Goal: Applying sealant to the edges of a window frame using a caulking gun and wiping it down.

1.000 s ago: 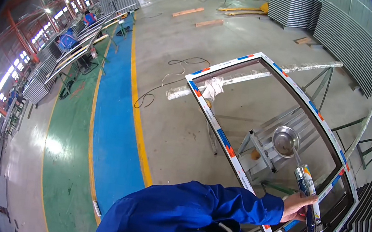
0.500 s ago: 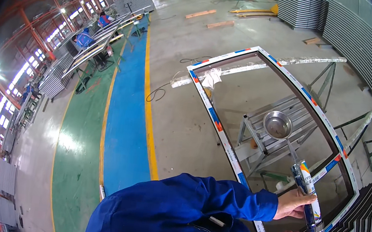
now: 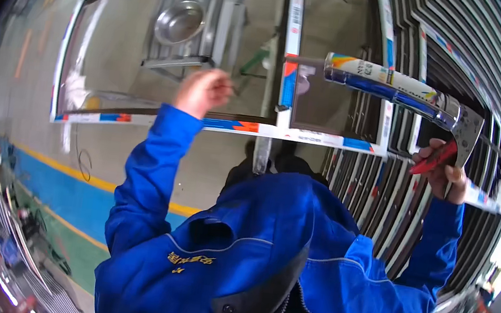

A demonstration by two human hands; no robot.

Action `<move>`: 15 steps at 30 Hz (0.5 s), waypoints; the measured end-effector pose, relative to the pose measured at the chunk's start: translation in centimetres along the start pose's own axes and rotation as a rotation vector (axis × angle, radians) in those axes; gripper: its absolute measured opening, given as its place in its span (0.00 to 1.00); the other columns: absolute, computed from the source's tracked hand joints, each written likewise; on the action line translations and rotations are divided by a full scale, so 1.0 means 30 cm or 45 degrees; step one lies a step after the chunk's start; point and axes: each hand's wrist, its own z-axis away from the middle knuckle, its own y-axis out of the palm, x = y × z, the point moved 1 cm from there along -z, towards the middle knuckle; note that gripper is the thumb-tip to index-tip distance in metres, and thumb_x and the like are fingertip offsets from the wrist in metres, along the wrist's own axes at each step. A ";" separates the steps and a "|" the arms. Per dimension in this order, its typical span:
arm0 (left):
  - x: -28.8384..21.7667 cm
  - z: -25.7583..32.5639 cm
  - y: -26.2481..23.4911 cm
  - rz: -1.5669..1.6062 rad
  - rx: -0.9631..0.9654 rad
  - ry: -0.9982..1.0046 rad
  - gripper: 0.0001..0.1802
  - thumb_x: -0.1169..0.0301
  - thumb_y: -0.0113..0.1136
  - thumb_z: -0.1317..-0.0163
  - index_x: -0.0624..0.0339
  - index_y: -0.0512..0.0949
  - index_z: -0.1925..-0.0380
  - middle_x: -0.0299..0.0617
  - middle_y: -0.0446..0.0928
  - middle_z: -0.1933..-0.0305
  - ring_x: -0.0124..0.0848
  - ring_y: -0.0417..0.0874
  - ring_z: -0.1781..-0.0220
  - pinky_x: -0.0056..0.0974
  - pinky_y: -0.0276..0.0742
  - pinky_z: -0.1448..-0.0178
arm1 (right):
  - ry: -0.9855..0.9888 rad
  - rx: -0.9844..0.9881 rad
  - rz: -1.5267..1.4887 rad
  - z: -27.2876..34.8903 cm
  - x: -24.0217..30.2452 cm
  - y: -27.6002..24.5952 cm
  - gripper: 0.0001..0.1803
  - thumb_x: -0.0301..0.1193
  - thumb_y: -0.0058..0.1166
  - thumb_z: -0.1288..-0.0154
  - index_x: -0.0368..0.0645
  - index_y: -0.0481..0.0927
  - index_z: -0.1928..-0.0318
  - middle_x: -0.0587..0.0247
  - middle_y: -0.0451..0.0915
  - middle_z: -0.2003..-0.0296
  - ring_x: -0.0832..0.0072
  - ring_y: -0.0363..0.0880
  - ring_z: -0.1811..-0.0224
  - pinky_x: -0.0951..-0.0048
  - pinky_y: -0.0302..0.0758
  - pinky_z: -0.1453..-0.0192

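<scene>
My right hand is closed round the red trigger and grip of a caulking gun, at the right. A white and blue sealant cartridge sits in the gun, its thin nozzle pointing left across the crossbar of a large window frame. Blue, red and white tape strips cover the frame. My left hand hovers over the frame's near side, blurred, with fingers curled in. Whether anything is between those fingers is hidden. Under the larger opening, a round metal pan rests on a slatted metal stand.
Many dark frames stand stacked in a row at the right and beside my body. A white-streaked support bar runs beneath the frame. A blue floor lane with yellow edges lies at the left, with a loose cable near it.
My view has swung right and down. My left hand has let go of the cartridge and moved left, away from the gun. The right hand still grips the gun, now held nearly level.
</scene>
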 end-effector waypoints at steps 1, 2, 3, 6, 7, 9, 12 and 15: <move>-0.016 -0.013 -0.031 0.004 -0.057 0.024 0.12 0.60 0.54 0.33 0.57 0.78 0.61 0.40 0.82 0.64 0.31 0.83 0.64 0.38 0.80 0.61 | 0.051 0.059 0.008 0.018 0.020 -0.014 0.36 0.32 0.62 0.49 0.30 0.67 0.39 0.43 0.78 0.51 0.48 0.78 0.47 0.50 0.75 0.39; -0.027 -0.048 -0.058 -0.003 -0.080 0.015 0.13 0.59 0.54 0.33 0.56 0.78 0.61 0.39 0.82 0.64 0.30 0.83 0.63 0.37 0.80 0.61 | 0.112 0.063 -0.007 0.020 0.028 -0.023 0.36 0.31 0.62 0.49 0.30 0.67 0.39 0.41 0.78 0.50 0.48 0.78 0.46 0.49 0.74 0.38; -0.030 -0.053 -0.038 0.002 -0.033 0.058 0.12 0.60 0.54 0.33 0.56 0.78 0.62 0.38 0.82 0.66 0.29 0.83 0.65 0.37 0.80 0.63 | 0.084 0.107 -0.052 0.054 0.038 -0.062 0.35 0.31 0.62 0.48 0.30 0.67 0.40 0.41 0.78 0.50 0.46 0.78 0.46 0.48 0.75 0.40; -0.070 -0.134 -0.002 -0.066 -0.042 0.041 0.12 0.60 0.54 0.33 0.56 0.78 0.63 0.37 0.81 0.67 0.29 0.83 0.66 0.36 0.80 0.64 | 0.234 0.099 0.035 0.057 0.046 -0.144 0.36 0.33 0.64 0.47 0.31 0.66 0.40 0.41 0.78 0.51 0.46 0.78 0.47 0.49 0.79 0.44; -0.077 -0.172 0.031 -0.117 -0.036 0.037 0.12 0.59 0.55 0.33 0.56 0.77 0.62 0.36 0.81 0.66 0.29 0.83 0.65 0.37 0.80 0.63 | 0.246 0.035 0.061 0.043 0.036 -0.181 0.35 0.33 0.64 0.46 0.30 0.66 0.40 0.40 0.78 0.51 0.47 0.79 0.48 0.48 0.80 0.47; -0.080 -0.252 0.105 -0.270 -0.112 0.016 0.14 0.57 0.56 0.34 0.56 0.77 0.61 0.36 0.81 0.64 0.28 0.83 0.63 0.37 0.80 0.60 | 0.299 0.016 0.156 -0.001 0.029 -0.249 0.34 0.33 0.62 0.45 0.28 0.66 0.41 0.41 0.78 0.53 0.48 0.80 0.49 0.47 0.82 0.50; -0.060 -0.382 0.225 -0.537 -0.237 0.008 0.19 0.53 0.59 0.36 0.55 0.76 0.56 0.36 0.81 0.60 0.28 0.82 0.58 0.38 0.78 0.55 | 0.364 0.040 0.107 -0.097 0.015 -0.325 0.34 0.33 0.61 0.46 0.28 0.66 0.42 0.40 0.78 0.55 0.49 0.81 0.51 0.49 0.83 0.51; -0.021 -0.515 0.329 -0.842 -0.348 0.054 0.39 0.43 0.60 0.42 0.62 0.71 0.42 0.45 0.79 0.54 0.35 0.79 0.52 0.44 0.74 0.48 | 0.488 -0.041 0.155 -0.188 -0.002 -0.368 0.34 0.33 0.58 0.50 0.29 0.66 0.42 0.40 0.79 0.55 0.50 0.82 0.53 0.50 0.83 0.52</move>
